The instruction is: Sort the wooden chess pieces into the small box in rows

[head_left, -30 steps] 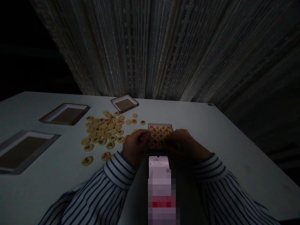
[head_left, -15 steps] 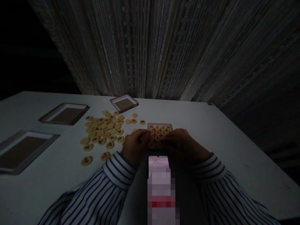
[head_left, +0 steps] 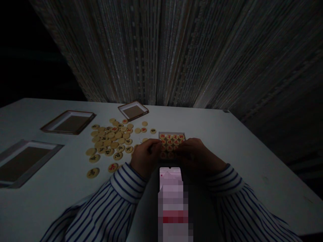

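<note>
A small box (head_left: pixel 172 133) is in front of me, filled with rows of round Chinese chess pieces (head_left: pixel 170 142) that bear red characters. My left hand (head_left: pixel 145 155) is closed at the box's left side, its fingers curled against the edge. At the right side, my right hand (head_left: pixel 195 154) is also closed, with its fingertips over the right edge and hiding some pieces there. Darkness hides exactly where those fingertips rest. Directly below the box lies a lit phone (head_left: pixel 170 176), its lower part pixelated.
Left of my hands, loose chess pieces (head_left: pixel 111 135) form a scattered pile, some with black or red characters. Open box lids or trays lie at the far left (head_left: pixel 25 144), behind it (head_left: pixel 69 112) and at the back (head_left: pixel 133 104). A string curtain (head_left: pixel 148 50) hangs beyond the white table (head_left: pixel 234 161).
Both hands stay at the box in nearly the same pose. The whole view has shifted very slightly; no piece has visibly moved.
</note>
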`<state>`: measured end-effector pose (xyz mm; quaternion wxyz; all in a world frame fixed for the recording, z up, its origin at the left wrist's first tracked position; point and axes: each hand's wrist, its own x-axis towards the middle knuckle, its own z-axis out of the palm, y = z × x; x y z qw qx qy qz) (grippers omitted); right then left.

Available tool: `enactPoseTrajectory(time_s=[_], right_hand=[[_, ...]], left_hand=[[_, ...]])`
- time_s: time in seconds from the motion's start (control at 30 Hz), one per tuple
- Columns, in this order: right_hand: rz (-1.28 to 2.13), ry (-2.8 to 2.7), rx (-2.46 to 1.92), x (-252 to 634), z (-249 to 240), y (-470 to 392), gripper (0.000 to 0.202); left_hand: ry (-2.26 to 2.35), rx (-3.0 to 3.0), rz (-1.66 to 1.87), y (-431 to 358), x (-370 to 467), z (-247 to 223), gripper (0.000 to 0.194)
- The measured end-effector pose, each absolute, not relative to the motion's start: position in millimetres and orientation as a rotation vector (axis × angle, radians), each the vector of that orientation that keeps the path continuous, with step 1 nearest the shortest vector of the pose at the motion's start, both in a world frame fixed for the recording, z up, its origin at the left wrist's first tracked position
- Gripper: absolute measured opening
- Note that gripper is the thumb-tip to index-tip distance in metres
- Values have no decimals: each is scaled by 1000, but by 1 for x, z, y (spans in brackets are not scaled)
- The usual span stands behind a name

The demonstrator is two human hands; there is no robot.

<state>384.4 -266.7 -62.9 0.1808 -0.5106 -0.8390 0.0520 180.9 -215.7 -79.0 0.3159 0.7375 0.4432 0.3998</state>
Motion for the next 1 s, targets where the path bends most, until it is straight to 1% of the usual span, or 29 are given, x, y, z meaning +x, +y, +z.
enactPoseTrajectory(time_s=[0.23, 0.37, 0.43, 0.63, 0.77, 0.9, 1.0], right_hand=[[160, -2367, -1483, 383, -59, -268, 14], [143, -2297, -1438, 389, -61, -269, 23], [130, -2280, -1430, 391, -61, -269, 24], [159, -2383, -1469, 387, -57, -268, 10], [129, -2327, -1464, 390, -53, -269, 18], [58, -2180, -1672, 398, -51, -269, 20], [0, -2005, -1917, 401, -53, -268, 29]], left_hand=[[1165, 1938, 1065, -216, 181, -79, 22], [1174, 1951, 1051, -216, 180, -78, 22], [1172, 1953, 1045, -216, 181, -78, 22], [1174, 1939, 1040, -217, 182, -78, 23], [1181, 1939, 1034, -216, 181, -78, 24], [1207, 2002, 1014, -215, 180, -78, 22], [1235, 2123, 1014, -215, 180, -78, 19]])
